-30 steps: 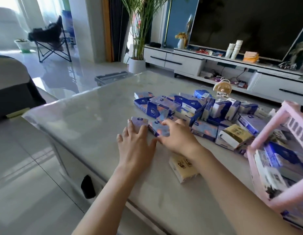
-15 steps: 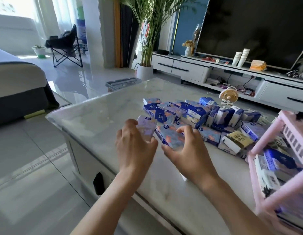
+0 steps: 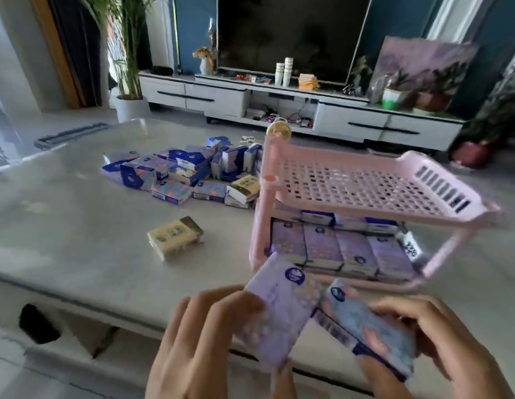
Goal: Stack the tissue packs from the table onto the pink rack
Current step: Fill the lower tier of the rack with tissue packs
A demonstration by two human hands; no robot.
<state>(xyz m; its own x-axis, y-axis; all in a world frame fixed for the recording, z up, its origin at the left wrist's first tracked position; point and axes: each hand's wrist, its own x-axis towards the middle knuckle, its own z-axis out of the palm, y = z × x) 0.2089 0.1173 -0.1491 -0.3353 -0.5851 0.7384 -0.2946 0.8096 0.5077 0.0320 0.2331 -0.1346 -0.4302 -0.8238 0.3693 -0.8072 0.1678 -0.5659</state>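
Observation:
My left hand (image 3: 204,338) grips a purple tissue pack (image 3: 276,309) near the table's front edge. Beside it my right hand (image 3: 434,341) holds a blue-purple tissue pack (image 3: 371,326). Both packs hang just in front of the pink rack (image 3: 365,180), whose lower shelf carries a row of purple packs (image 3: 337,246) while its perforated top shelf is bare. A heap of blue and purple tissue packs (image 3: 181,171) lies on the marble table (image 3: 63,226) left of the rack. One yellow pack (image 3: 175,236) lies alone between the heap and me.
Beyond the table a white TV cabinet (image 3: 279,96) holds cups and small items under a dark television (image 3: 288,36). A potted plant (image 3: 129,67) stands at the left. A small round fan (image 3: 279,128) peeks up behind the rack.
Both hands lifted a pack each off the table and carried them right and toward me, to the front of the rack. The view swung right, bringing the whole rack into sight.

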